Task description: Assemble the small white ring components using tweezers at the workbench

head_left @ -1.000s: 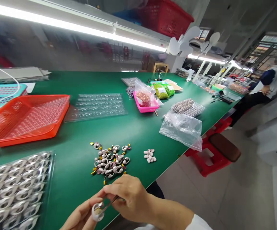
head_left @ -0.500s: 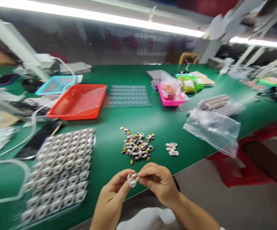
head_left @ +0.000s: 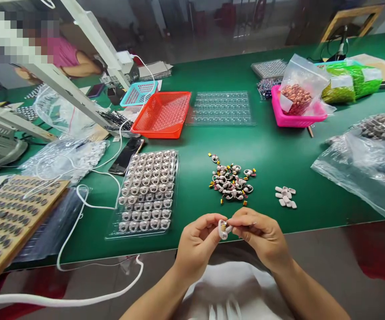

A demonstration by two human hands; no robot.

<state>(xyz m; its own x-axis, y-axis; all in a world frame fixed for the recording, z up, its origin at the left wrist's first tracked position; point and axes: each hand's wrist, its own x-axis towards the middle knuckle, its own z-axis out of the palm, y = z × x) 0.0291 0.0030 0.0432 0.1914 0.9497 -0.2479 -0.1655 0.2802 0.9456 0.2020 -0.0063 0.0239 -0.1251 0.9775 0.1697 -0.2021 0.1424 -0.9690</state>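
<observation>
My left hand pinches a small off-white ring-shaped part between thumb and fingers, close to the table's front edge. On the ring's right side, the closed thumb and fingers of my right hand meet it. A bit of gold shows inside the ring; the finer detail is too small to make out. Beyond my hands lies a loose pile of similar rings with yellow tabs. Several small pale caps sit to its right. At left, a clear plastic tray bears rows of ring-shaped pieces.
Farther back stand a red basket, a clear blister tray and a pink basket with a bag of copper-coloured parts. A phone, white cable and wooden board lie left. A plastic bag is right.
The camera has swung left, so the table things appear farther right and a co-worker's arm shows at the upper left. Both hands remain on the ring-shaped part.
</observation>
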